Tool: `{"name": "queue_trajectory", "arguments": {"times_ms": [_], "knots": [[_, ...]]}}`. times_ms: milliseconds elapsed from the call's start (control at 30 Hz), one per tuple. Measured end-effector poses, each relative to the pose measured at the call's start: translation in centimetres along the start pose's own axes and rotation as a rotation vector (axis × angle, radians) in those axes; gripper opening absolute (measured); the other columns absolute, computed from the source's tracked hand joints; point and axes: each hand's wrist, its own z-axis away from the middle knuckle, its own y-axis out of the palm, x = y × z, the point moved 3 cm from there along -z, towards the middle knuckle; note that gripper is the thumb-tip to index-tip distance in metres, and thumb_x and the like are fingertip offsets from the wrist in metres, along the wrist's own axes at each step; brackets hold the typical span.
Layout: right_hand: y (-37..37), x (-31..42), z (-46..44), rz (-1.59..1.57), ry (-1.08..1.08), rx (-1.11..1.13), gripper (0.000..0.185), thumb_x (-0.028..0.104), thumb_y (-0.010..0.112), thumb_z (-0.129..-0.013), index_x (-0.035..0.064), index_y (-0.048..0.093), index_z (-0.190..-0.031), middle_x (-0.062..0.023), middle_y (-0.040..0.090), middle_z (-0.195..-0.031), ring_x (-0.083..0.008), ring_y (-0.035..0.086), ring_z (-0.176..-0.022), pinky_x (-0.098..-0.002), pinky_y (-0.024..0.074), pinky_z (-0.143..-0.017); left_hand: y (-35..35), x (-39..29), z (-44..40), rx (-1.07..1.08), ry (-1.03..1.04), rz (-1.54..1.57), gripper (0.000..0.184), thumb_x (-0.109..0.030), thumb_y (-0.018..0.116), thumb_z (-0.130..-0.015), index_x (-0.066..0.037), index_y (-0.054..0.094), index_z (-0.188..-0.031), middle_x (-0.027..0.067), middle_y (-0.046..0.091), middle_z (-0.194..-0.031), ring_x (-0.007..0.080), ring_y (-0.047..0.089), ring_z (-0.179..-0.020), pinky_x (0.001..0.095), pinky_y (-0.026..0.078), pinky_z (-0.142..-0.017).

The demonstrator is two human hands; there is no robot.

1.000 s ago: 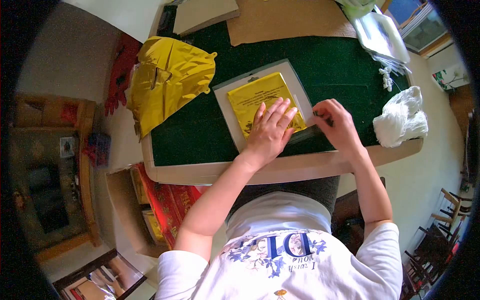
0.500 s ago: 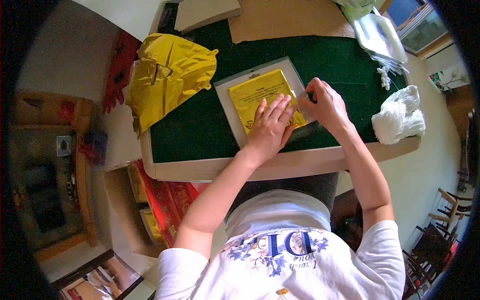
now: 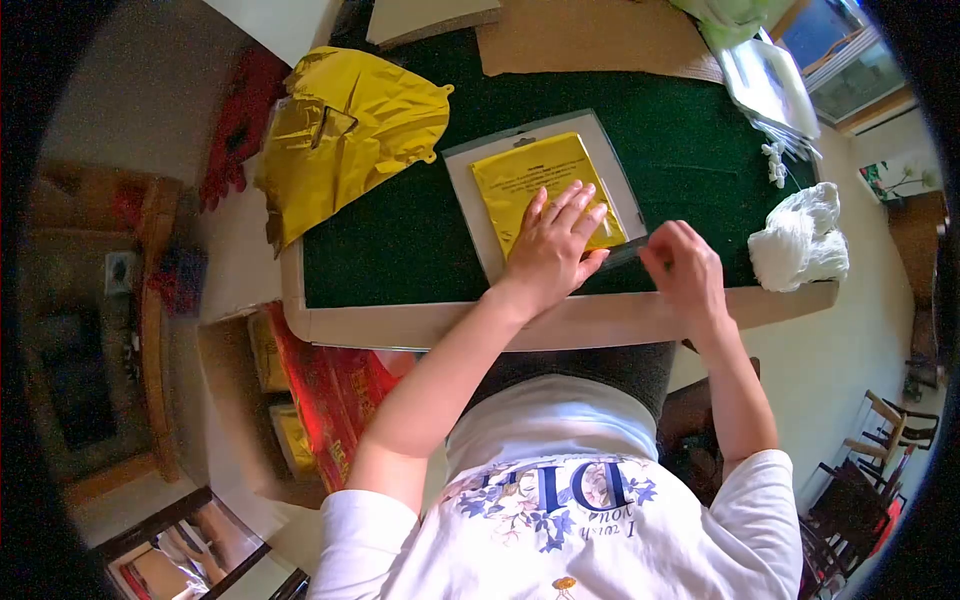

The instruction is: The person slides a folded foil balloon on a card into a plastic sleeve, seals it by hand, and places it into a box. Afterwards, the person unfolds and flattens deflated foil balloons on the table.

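A folded gold foil packet [image 3: 535,172] with small printed text lies on a pale card [image 3: 612,170] inside a clear plastic sleeve [image 3: 628,250]. My left hand [image 3: 552,243] rests on the packet's lower part, fingers stretched out and slightly spread. At the sleeve's lower right edge, my right hand [image 3: 688,268] has its fingers curled together in a pinch. The fingertips are beside the sleeve's dark, see-through edge strip. What they hold, if anything, is too small to make out.
A large gold foil sheet [image 3: 375,115] hangs over the table's left side. Cardboard [image 3: 600,38] lies at the back of the green table top [image 3: 400,240]. Clear sleeves [image 3: 770,85] and a white plastic bundle [image 3: 800,240] are on the right. An open box [image 3: 235,375] stands lower left.
My right hand has moved down and to the right, away from the card's right side. My left hand stays on the packet. The whole view has shifted slightly.
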Motion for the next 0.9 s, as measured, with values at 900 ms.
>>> {"name": "queue_trajectory", "arguments": {"times_ms": [900], "knots": [[2.0,2.5,4.1,0.156,-0.553,0.068,0.03,0.014,0.063,-0.085,0.0024,0.064,-0.112,-0.0118,0.061,-0.121,-0.0263,0.055,-0.118,-0.0414,0.0425,-0.101,0.7,0.8,-0.2,-0.014,0.074,-0.164,0.047,-0.034,0.06,-0.09,-0.011,0.053,-0.13,0.0107,0.045,-0.142,0.0247,0.036,-0.137,0.0495,0.021,-0.115]]}}
